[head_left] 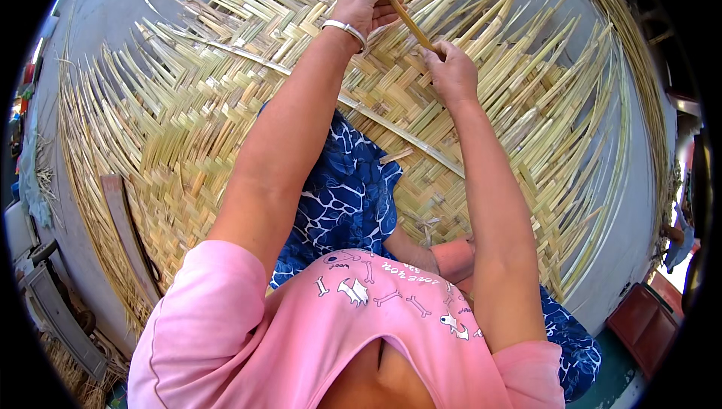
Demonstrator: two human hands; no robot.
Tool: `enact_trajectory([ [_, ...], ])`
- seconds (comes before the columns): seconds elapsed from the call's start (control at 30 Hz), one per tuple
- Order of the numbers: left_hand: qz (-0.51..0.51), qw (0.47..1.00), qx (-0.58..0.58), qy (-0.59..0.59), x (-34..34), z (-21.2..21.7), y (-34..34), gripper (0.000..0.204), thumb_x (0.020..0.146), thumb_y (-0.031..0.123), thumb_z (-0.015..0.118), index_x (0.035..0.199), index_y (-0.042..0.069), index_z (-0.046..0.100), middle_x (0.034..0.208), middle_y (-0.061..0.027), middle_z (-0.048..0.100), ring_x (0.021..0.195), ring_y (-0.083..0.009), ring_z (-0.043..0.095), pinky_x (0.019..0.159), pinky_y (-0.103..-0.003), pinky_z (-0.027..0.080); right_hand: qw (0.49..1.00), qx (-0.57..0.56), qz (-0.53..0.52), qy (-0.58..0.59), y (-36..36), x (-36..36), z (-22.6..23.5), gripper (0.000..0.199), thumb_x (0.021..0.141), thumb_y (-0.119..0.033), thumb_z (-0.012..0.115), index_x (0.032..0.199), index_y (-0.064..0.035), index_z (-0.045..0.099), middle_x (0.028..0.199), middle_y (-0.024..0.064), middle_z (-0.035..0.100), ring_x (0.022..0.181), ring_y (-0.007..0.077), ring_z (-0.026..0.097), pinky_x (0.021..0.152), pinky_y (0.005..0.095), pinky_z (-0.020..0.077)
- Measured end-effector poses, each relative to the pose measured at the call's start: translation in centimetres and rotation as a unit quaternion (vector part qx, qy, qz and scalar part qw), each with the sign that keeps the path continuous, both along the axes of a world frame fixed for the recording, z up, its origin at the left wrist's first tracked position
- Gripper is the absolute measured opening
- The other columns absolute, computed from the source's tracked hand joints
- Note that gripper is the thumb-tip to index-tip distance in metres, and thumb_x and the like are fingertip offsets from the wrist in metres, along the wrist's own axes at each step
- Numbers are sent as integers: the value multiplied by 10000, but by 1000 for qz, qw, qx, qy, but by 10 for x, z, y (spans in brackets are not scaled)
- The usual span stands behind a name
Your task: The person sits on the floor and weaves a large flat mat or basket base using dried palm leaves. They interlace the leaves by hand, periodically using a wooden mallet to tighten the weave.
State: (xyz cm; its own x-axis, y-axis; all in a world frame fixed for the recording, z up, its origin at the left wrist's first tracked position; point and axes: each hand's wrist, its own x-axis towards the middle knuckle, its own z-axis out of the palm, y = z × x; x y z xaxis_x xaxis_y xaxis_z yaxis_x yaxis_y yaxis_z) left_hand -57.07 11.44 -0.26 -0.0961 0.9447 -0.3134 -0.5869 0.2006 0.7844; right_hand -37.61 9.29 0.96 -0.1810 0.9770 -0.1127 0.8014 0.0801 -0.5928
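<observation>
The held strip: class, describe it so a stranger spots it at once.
Find the large woven mat on the grey floor. Toward its far edge, the left hand and right hand hold one strip. It looks browner than the paler strips around it.

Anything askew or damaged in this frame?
One oddity: a long pale strip runs across the woven mat, seemingly on top of the weave instead of interlaced. No clear damage stands out.

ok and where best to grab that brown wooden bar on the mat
Probably its middle, from above with the left hand: the brown wooden bar is long and narrow, lying on the left of the woven mat, so its width should be easy to span.
</observation>
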Motion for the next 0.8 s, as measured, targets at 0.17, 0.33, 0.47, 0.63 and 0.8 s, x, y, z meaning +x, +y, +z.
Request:
enact_trajectory([
  [0.17, -144, 980, -2, 136, 5, -1, 14, 315, 966, 180, 461, 1191, -34, 511, 1111, -161, 621, 982, -245, 639, 819, -332, 543, 998, -33, -53, 30, -4, -4, 10, 247, 821, -321, 629, 823, -75, 653, 669, 126, 625, 639, 296, 592, 612, 373, 459],
  [0.33, -275, 728, 93, 621, 18, -11, 47, 324, 865, 165, 547, 1131, -10, 606, 965, -175, 672, 916, -235, 655, 792, -323, 516, 989, -40, -115, 83, -5, 0, 4, 263, 829, -306, 615, 807, -45, 641, 649, 111, 633, 593, 242, 612, 595, 347, 468],
  [0.47, -303, 580, 71, 753, 32, -19, 75, 339, 771, 240, 604, 998, -6, 662, 938, -197, 668, 841, -327, 649, 774, -374, 499, 971, -70, -157, 167, -15, -4, 14, 264, 849, -267, 606, 795, -9, 618, 621, 88, 634, 524, 162, 624, 550, 298, 482],
  [0.63, -343, 721, 42, 601, 39, 10, 77, 578, 637, 595, 744, 674, 28, 639, 579, -65, 564, 459, -172, 493, 436, -350, 407, 952, -68, -176, 242, -22, 2, 17, 224, 859, -206, 612, 782, 4, 600, 615, 56, 620, 504, 119, 619, 506, 255, 482],
  [0.8, -393, 720, -20, 572, 46, 22, 70, 496, 624, 518, 792, 615, 47, 636, 579, -53, 560, 476, -165, 474, 445, -322, 351, 939, -55, -182, 287, -27, 2, 12, 222, 866, -195, 609, 783, 10, 584, 632, 49, 613, 507, 113, 615, 481, 252, 474],
])
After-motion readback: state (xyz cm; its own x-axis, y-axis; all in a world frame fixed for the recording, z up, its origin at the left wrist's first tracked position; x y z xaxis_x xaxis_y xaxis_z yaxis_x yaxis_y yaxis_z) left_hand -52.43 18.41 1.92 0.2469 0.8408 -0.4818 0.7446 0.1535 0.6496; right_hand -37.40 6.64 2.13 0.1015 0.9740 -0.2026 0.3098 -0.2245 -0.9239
